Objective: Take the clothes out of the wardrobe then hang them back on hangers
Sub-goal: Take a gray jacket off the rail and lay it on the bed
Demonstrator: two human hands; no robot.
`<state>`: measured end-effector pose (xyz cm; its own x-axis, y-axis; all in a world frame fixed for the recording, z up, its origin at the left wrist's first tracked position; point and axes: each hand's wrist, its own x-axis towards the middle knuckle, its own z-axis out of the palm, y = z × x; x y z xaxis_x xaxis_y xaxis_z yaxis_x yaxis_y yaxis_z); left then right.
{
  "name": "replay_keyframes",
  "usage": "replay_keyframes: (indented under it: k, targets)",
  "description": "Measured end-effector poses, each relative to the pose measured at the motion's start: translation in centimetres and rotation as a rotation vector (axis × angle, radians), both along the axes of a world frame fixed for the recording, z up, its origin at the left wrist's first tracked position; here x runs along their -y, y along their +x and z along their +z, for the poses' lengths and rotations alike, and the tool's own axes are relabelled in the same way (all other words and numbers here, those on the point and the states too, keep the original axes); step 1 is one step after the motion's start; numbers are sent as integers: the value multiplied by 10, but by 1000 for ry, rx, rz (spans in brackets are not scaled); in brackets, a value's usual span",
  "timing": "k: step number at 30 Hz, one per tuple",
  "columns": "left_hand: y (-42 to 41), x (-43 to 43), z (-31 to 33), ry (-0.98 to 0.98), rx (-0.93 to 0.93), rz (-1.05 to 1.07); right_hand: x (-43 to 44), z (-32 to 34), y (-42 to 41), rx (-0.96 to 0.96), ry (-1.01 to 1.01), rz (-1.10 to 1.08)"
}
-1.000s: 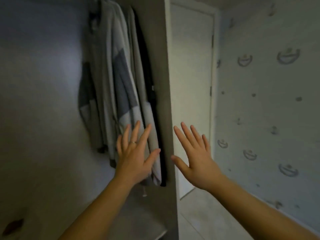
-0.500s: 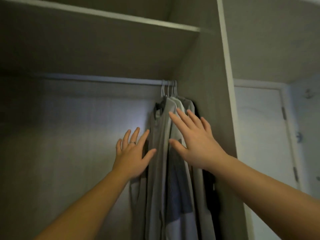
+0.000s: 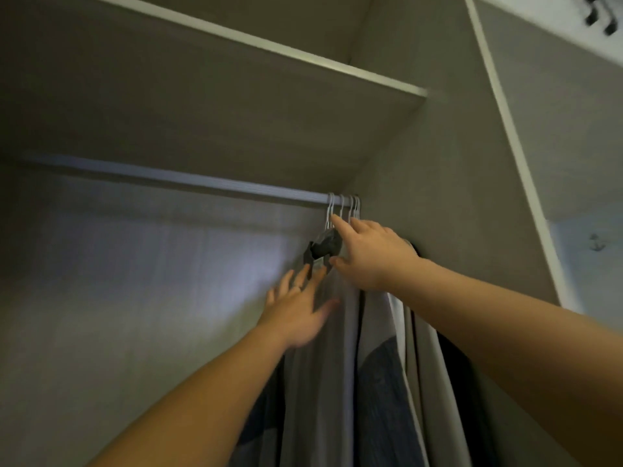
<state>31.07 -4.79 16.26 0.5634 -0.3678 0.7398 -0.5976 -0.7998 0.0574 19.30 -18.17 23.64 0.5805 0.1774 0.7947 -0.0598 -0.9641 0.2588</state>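
Head view: the clothes hang centre right, with the hangers bunched at the right end of the rod. Their hooks sit just above the right hand, whose straight forefinger touches them, gripping nothing. The left hand, fingers spread and empty, lies lower left, farther off.

left hand raised, fingers spread, right hand outstretched

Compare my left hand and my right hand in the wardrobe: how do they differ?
The right hand is higher, its index finger at the white hanger hooks on the rail; the left hand is lower, by the grey garment. The left hand looks motion-blurred, the right hand sharp. The left hand wears a ring; none shows on the right hand. Both are open with spread fingers, gripping nothing.
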Motion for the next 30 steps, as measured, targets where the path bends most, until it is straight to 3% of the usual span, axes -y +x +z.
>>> replay_keyframes:
  k: [5,12,21,25,30]
  targets:
    - [22,11,4,-62,-83,-204,-12,7,28,-45,42,-204]
    - [51,14,0,-96,-145,-413,-37,12,46,54,57,-344]
    - [74,-9,-2,-134,-143,-528,-62,48,55,-67,488,-187]
    - [70,-21,-1,-184,-161,-562,-62,52,57,-88,754,5]
    - [66,-24,-4,-196,-190,-605,-64,44,63,18,1120,266]
